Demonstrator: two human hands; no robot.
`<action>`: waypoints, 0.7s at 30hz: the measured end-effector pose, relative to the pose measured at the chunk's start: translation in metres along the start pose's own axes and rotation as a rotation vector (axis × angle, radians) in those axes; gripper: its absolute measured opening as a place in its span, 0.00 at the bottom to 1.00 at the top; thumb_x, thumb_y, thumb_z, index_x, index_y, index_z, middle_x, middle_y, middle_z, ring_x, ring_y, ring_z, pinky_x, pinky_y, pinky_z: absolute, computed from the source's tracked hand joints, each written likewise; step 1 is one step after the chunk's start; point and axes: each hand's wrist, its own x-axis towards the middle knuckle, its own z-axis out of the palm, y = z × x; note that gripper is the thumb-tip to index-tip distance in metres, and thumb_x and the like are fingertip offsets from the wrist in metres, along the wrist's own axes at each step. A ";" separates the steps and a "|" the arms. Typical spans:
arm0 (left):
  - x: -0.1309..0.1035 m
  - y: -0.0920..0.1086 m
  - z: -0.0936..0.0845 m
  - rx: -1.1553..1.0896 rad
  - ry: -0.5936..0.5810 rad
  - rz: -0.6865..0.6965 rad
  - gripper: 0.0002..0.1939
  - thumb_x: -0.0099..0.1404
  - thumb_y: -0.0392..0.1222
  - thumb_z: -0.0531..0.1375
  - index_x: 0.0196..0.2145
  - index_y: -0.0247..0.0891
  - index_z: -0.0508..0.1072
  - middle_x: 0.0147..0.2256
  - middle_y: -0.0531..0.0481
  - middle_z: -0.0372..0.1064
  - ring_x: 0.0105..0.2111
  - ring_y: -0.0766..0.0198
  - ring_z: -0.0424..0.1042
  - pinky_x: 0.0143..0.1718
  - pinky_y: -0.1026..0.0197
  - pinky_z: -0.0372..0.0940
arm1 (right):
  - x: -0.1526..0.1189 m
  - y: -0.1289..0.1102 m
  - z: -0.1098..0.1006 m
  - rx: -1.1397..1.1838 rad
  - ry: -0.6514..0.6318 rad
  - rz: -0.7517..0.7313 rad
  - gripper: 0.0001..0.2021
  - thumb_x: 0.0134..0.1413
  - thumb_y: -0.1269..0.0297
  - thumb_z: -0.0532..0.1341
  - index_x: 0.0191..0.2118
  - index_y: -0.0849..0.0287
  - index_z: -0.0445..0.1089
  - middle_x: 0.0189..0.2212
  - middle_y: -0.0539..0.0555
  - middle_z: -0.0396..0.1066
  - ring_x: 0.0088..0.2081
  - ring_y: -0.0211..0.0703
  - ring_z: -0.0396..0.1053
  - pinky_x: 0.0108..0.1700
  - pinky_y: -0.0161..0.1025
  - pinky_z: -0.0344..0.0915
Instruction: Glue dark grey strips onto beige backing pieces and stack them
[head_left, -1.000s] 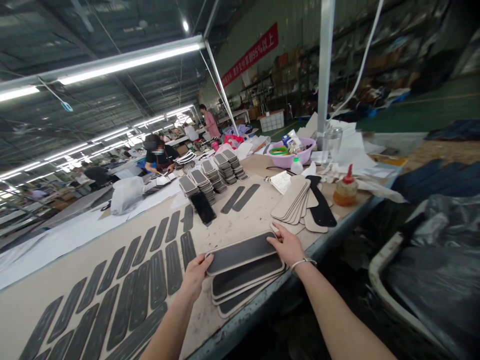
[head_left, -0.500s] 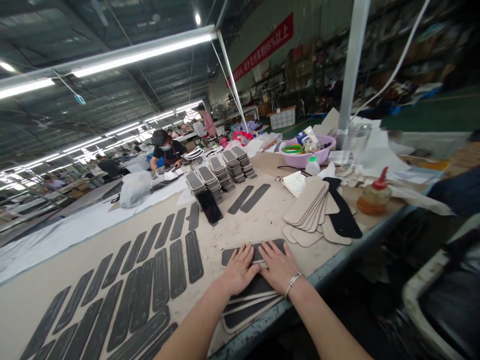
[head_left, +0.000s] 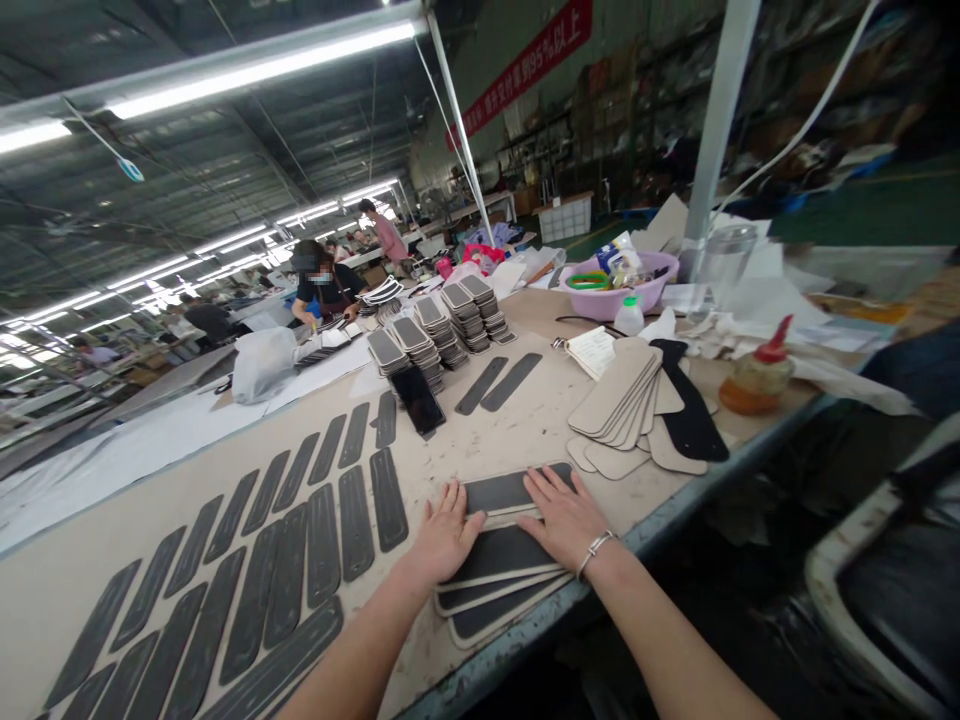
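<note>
A flat rounded panel (head_left: 499, 492), dark grey with a beige border, lies near the table's front edge. My left hand (head_left: 448, 530) rests flat at its left end, fingers stretched out. Across its right end, my right hand (head_left: 564, 515) lies with fingers spread, a metal bracelet on the wrist. Just nearer to me is a fanned pile of similar bordered panels (head_left: 499, 556), partly under both hands. Rows of dark grey rounded strips (head_left: 322, 545) are laid out to the left, their surfaces looking shiny.
Stacks of bordered panels (head_left: 412, 340) stand farther back, a black phone (head_left: 417, 398) leaning there. Fanned beige panels (head_left: 616, 395), a dark strip (head_left: 686, 425), a red-tipped bottle (head_left: 757, 375) and a purple basin (head_left: 619, 295) are at right. A co-worker (head_left: 326, 285) sits beyond.
My left hand has slid left off the panel's middle to its left end. The right hand has shifted slightly right, so more of the panel shows between them.
</note>
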 end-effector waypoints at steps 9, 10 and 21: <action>0.016 0.084 0.004 -0.089 -0.027 0.256 0.36 0.65 0.60 0.32 0.63 0.36 0.31 0.65 0.47 0.27 0.64 0.58 0.28 0.62 0.48 0.35 | 0.004 0.004 0.005 -0.080 -0.049 -0.017 0.30 0.54 0.59 0.45 0.63 0.56 0.45 0.64 0.50 0.40 0.64 0.49 0.36 0.61 0.58 0.33; 0.017 0.078 0.004 -0.069 -0.033 0.244 0.36 0.65 0.59 0.32 0.63 0.36 0.33 0.65 0.47 0.28 0.64 0.58 0.29 0.62 0.47 0.35 | 0.004 0.004 0.005 -0.080 -0.045 -0.014 0.30 0.53 0.58 0.46 0.63 0.57 0.45 0.64 0.50 0.40 0.64 0.50 0.36 0.61 0.59 0.33; 0.007 -0.018 0.018 0.010 0.063 0.070 0.37 0.65 0.61 0.37 0.63 0.36 0.38 0.65 0.40 0.24 0.64 0.52 0.27 0.61 0.45 0.36 | 0.001 0.006 0.003 0.040 0.026 -0.019 0.35 0.54 0.42 0.44 0.62 0.59 0.47 0.63 0.54 0.43 0.64 0.48 0.36 0.62 0.56 0.28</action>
